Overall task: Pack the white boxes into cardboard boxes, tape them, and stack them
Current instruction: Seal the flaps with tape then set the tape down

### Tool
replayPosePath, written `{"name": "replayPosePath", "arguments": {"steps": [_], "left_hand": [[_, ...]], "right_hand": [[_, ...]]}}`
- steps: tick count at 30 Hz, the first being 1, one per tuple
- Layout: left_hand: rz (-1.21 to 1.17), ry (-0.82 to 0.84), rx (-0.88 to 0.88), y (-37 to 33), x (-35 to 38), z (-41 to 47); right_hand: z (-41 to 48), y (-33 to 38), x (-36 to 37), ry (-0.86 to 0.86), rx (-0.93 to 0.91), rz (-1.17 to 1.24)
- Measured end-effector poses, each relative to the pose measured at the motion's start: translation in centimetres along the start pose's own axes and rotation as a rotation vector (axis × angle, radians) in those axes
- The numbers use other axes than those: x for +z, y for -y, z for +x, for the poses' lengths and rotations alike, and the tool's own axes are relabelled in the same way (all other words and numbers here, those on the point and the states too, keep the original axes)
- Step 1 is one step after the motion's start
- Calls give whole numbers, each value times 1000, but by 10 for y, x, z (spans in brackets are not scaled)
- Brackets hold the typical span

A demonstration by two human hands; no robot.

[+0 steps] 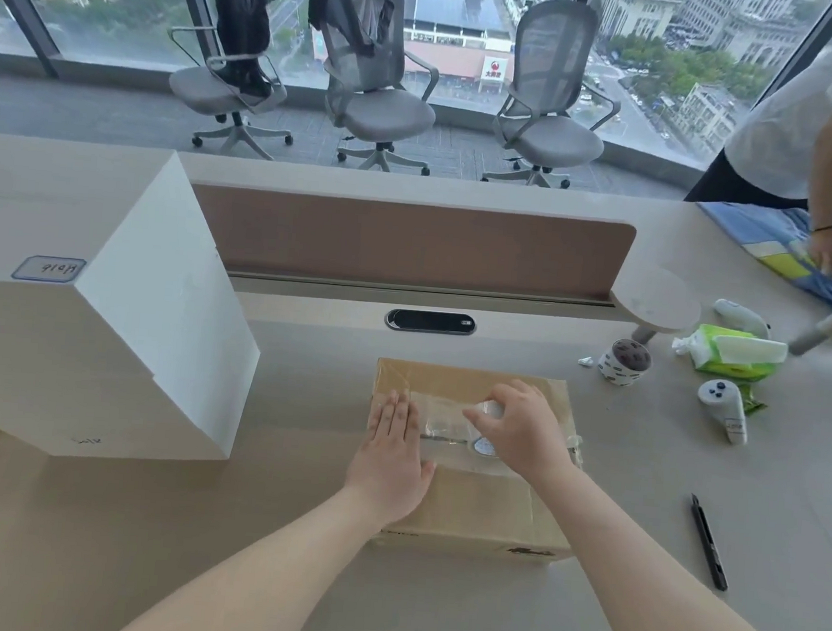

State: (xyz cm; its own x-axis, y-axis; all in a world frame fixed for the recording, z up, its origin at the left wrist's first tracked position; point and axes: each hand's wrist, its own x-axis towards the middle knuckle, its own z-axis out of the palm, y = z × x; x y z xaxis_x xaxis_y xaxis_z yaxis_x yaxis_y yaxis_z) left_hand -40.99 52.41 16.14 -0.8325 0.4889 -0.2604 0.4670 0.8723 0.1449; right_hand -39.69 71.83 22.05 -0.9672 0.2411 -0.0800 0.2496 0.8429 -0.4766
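Observation:
A closed cardboard box lies on the desk in front of me, with a strip of clear tape stretched across its top. My left hand lies flat on the left end of the strip, fingers straight, pressing it down. My right hand grips a roll of clear tape over the box's right half. A large white box stands on the desk to the left, with a handwritten label on its top.
Right of the box lie a black pen, a white controller, a printed tape roll and a green tissue pack. Another person handles a blue cloth at the far right. A desk divider stands behind.

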Motion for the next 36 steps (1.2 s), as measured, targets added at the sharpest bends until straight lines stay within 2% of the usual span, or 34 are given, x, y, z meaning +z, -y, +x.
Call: {"name": "replayPosePath", "arguments": {"steps": [3,7,14,17,23,27,29,33,35,36], "left_hand": [[-56,8,-5,-4,6,5],[-18,-19,-29,-3,18,7],[6,-20,-26,-5,19,7],[-11,-10,-25,-5,16,7],[-112,12,-50,-13,4,6],[-174,8,64,-29,1,7],[-162,5,50,-33,5,10],[-74,20,21,-37,14,14],[-44,43,9,-38,12,14],[-34,57,5,-40,10,14]], "right_hand": [[-1,-1,4,-27,3,4],[0,-3,8,-55,-41,-54],[-7,-6,10,-104,-104,-294],[-8,-6,4,-66,-71,-379],[-10,-20,-13,46,70,-71],[-13,-25,-6,13,97,20],[-12,-20,-5,-9,77,-38],[-14,-22,-10,-20,-36,-408],[-14,-28,-13,-17,-43,-458],[-14,-34,-17,-7,-22,-400]]}}
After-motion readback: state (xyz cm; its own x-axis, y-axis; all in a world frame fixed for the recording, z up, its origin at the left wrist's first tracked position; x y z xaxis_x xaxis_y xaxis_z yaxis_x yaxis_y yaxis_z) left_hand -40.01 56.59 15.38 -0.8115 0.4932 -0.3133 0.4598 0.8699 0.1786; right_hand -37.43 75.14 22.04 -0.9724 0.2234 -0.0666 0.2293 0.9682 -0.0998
